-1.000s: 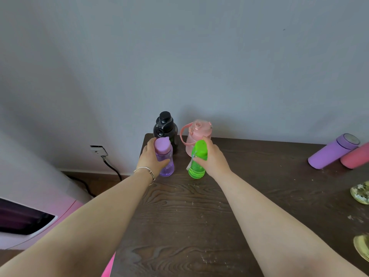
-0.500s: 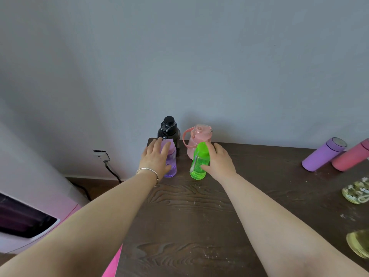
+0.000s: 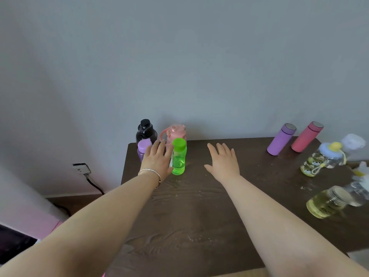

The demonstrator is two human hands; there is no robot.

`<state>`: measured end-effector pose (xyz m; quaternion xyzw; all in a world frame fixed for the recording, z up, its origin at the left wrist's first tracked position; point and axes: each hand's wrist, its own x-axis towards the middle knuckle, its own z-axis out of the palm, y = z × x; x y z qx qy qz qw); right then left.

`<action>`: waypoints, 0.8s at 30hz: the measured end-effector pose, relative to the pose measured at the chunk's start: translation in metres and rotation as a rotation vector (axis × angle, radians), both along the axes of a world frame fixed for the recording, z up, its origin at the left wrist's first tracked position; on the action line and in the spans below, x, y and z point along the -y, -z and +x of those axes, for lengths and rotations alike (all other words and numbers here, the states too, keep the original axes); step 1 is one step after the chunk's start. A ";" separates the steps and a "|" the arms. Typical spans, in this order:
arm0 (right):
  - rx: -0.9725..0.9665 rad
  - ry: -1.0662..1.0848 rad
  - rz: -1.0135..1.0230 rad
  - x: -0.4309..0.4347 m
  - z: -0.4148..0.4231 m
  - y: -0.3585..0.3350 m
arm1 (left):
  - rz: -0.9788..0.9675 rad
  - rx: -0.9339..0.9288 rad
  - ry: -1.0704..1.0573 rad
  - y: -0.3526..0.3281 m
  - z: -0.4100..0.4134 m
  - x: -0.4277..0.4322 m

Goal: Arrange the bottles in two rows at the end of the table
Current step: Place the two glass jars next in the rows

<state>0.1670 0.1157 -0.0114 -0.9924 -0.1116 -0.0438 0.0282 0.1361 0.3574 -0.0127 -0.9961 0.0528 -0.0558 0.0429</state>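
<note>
four bottles stand at the table's left end: black (image 3: pixel 145 131), pink (image 3: pixel 176 131), purple (image 3: pixel 143 148), green (image 3: pixel 179 156). two flasks at the right: purple (image 3: pixel 281 139), red (image 3: pixel 306 136). at least three more bottles blur by the right edge. two hands.

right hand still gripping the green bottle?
No, the right hand is open and empty, well clear of the green bottle standing upright.

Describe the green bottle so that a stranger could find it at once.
Look at the table's far left corner, where four bottles stand in a cluster. The green bottle is front right, before the pink bottle. It alone is bright, see-through green.
</note>
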 end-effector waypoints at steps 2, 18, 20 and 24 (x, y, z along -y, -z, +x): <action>0.003 0.019 -0.002 0.023 -0.007 -0.004 | 0.047 -0.015 0.019 -0.005 -0.003 0.021; 0.002 0.157 0.076 0.304 -0.061 -0.024 | 0.038 -0.099 0.117 -0.017 -0.030 0.315; 0.008 0.191 0.102 0.338 -0.067 -0.025 | 0.018 -0.104 0.127 -0.015 -0.034 0.349; 0.013 0.258 0.135 0.401 -0.079 -0.028 | -0.011 -0.114 0.152 -0.010 -0.039 0.409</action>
